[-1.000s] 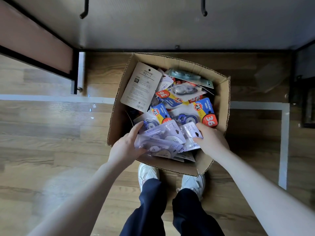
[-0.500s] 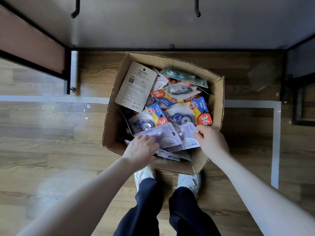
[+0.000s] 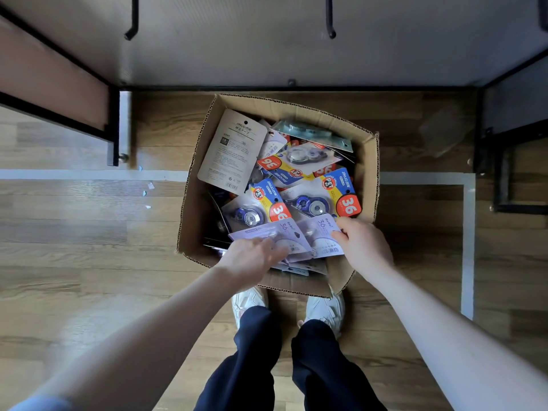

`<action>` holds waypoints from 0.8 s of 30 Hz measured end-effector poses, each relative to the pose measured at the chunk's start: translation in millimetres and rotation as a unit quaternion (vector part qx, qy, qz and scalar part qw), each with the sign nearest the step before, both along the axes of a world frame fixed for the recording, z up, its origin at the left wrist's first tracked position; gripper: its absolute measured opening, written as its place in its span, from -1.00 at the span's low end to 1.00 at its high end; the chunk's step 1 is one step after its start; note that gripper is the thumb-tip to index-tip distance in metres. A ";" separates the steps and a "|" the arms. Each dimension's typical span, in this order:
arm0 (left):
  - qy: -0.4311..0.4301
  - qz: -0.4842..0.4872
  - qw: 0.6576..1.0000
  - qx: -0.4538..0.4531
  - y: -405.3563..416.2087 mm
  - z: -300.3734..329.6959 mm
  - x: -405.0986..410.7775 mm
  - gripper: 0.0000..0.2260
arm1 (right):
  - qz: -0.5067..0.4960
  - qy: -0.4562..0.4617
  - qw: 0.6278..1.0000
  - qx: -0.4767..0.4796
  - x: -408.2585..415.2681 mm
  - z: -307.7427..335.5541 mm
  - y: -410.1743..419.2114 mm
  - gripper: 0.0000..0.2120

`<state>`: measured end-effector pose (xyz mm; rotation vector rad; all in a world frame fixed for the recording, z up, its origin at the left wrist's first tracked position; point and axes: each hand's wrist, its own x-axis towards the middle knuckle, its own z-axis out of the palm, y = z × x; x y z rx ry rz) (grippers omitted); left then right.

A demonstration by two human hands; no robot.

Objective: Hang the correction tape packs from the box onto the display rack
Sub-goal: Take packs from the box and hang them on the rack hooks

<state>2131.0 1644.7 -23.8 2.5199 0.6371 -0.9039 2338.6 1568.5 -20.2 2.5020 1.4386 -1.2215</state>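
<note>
The lilac correction tape packs [image 3: 286,238] lie fanned at the near end of the box [image 3: 372,179], on top of the blue-and-yellow packs [image 3: 323,200], their long axes running roughly left to right across our view, with the printed "36" header ends pointing away from us toward the far side. Our left hand [image 3: 252,259] rests over the near-left part of the fan, fingers curled down onto the cards; whether the thumb is under them we cannot tell. Our right hand [image 3: 363,244] pinches the right edge of the rightmost lilac pack, thumb on top. Both hands are on the bundle, so neither is meaningfully nearer. We judge the coming lift goes up and forward: the rack hooks [image 3: 330,31] hang well beyond the box's far edge.
</note>
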 end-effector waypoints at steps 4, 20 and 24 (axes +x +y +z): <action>-0.069 -0.014 0.997 0.024 14.1 39.2 -14.3 -0.74 | -0.010 -0.037 0.999 0.013 0.9 26.2 3.0 -0.81; -0.102 0.105 0.985 0.087 53.0 245.7 -9.2 -0.70 | 0.055 -0.146 0.984 0.083 -4.9 238.2 39.4 -0.78; -0.125 0.090 0.979 0.135 64.0 304.3 -6.6 -0.80 | 0.055 -0.155 0.981 0.104 -8.2 303.6 49.0 -0.78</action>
